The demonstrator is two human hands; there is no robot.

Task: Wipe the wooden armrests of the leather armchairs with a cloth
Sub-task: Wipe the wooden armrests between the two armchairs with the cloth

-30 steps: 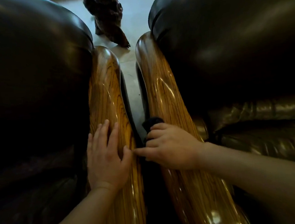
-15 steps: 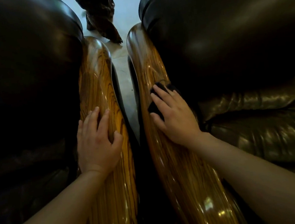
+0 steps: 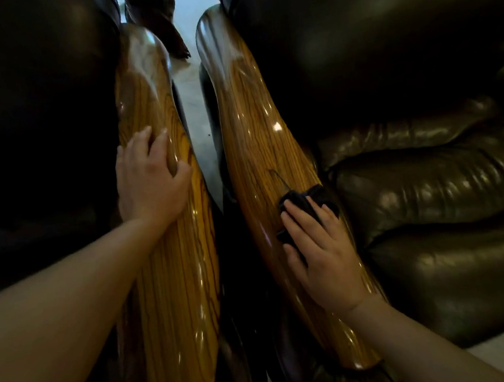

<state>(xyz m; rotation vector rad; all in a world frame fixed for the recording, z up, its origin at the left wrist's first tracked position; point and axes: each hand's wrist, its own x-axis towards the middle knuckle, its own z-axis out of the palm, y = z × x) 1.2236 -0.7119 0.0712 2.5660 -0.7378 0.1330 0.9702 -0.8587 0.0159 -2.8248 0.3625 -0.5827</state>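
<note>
Two glossy striped wooden armrests run side by side away from me. The left armrest (image 3: 168, 288) belongs to a dark leather armchair (image 3: 34, 117); my left hand (image 3: 150, 180) lies flat on it, fingers apart, holding nothing. The right armrest (image 3: 257, 124) belongs to a second leather armchair (image 3: 424, 177). My right hand (image 3: 319, 258) presses a small black cloth (image 3: 303, 202) flat against the top of that armrest, near its middle. Most of the cloth is hidden under my fingers.
A narrow gap of pale floor (image 3: 199, 116) shows between the two chairs. A dark carved wooden object (image 3: 165, 22) stands on the floor beyond the armrests. Pale floor also shows at the bottom right corner.
My right hand has slid the cloth back along the right armrest toward me after pushing it forward. My left hand stays resting on the left armrest.
</note>
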